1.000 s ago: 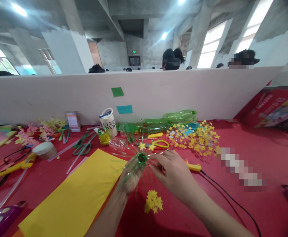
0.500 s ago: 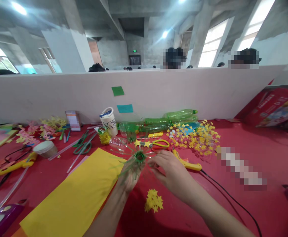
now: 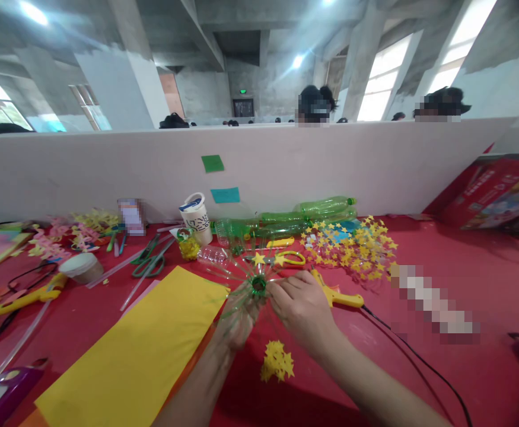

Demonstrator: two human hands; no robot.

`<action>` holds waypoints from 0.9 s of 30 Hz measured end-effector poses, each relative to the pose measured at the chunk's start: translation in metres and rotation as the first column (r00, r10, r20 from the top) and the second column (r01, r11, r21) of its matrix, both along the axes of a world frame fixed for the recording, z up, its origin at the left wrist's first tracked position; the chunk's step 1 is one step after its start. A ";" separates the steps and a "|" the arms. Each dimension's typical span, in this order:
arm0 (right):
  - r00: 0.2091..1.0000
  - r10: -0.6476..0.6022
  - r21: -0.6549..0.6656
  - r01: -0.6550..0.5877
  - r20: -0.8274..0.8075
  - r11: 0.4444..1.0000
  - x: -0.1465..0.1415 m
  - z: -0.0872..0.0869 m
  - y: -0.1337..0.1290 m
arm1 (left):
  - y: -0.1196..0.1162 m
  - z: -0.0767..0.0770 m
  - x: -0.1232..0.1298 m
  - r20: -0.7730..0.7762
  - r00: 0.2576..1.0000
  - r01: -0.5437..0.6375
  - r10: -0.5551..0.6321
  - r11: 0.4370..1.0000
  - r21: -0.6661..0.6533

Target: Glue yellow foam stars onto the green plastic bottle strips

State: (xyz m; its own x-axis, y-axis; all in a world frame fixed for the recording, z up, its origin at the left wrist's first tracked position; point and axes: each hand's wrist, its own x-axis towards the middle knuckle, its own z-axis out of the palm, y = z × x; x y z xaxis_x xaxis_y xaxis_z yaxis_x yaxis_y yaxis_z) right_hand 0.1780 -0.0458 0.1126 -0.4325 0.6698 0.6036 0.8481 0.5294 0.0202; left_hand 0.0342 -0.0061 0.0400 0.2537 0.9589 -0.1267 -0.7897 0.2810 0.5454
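Note:
A green plastic bottle top [image 3: 258, 286], cut into thin strips that fan out from its neck, is held above the red table. My left hand [image 3: 236, 323] is closed around it from below, partly behind the strips. At its right side, my right hand [image 3: 303, 302] pinches by the neck, apparently on one of the strips; the fingertips are partly hidden. Two yellow stars [image 3: 268, 260] sit on strips at the far side. Below my hands lies a small pile of yellow paper stars [image 3: 277, 362].
Yellow paper [image 3: 139, 350] lies on the left. A yellow glue gun [image 3: 346, 299] with a black cord rests on the right. Behind are more star pieces [image 3: 352, 246], green bottles [image 3: 286, 222], a white cup [image 3: 197, 219] and scissors [image 3: 152, 267], before a white partition [image 3: 108, 172].
The bottle top has shifted slightly right and turned a little. My right hand's fingers have closed in beside the neck, where they were looser before.

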 end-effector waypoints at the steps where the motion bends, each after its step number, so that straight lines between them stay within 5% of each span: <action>1: 1.000 0.007 0.008 -0.007 0.003 1.000 0.000 -0.001 0.000 | 0.000 -0.001 0.001 -0.006 1.000 0.000 0.000 1.000 0.017; 7: 1.000 -0.007 0.050 0.009 -0.030 0.999 -0.001 -0.004 0.001 | -0.002 0.000 0.004 -0.009 0.997 0.074 -0.074 0.993 0.089; 16: 0.973 -0.010 -0.145 -0.024 -0.231 0.989 0.001 0.009 -0.006 | 0.000 0.001 0.000 -0.052 0.999 -0.010 0.012 0.999 0.046; 27: 0.896 -0.015 -0.198 -0.082 -0.443 0.977 0.008 0.030 -0.020 | -0.003 0.004 -0.003 -0.052 0.998 -0.028 0.031 0.998 0.060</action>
